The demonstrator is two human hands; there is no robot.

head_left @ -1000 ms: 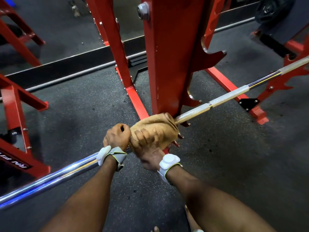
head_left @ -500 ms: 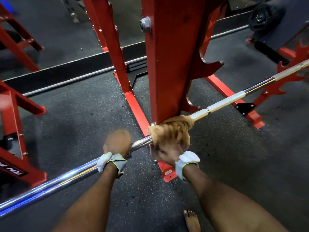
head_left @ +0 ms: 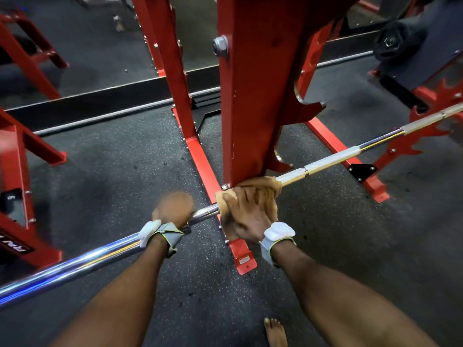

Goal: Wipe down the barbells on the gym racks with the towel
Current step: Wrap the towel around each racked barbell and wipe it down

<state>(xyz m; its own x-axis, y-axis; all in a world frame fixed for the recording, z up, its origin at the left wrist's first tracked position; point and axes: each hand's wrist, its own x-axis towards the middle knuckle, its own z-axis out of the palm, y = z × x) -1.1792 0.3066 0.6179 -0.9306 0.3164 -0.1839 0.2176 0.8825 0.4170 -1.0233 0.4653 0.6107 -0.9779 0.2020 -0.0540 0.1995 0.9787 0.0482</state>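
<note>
1. Since the bar (head_left: 330,162) runs past the rack well above the floor (head_left: 112,171), the person can reach all round it.
2. The towel (head_left: 271,184) wraps the bar, touching the red upright (head_left: 255,96), so one stroke cleans its full girth.
3. The right hand (head_left: 250,219) clamps its fingers (head_left: 260,200) on the towel. The blurred left hand (head_left: 172,209) grips bare chrome, likely to stop the bar rolling.

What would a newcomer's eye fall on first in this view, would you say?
The big red rack post fills the top centre. A shiny barbell crosses from lower left to upper right; the right hand grips a tan towel round it at the post. The left hand, blurred, grips the bare bar beside it.
</note>
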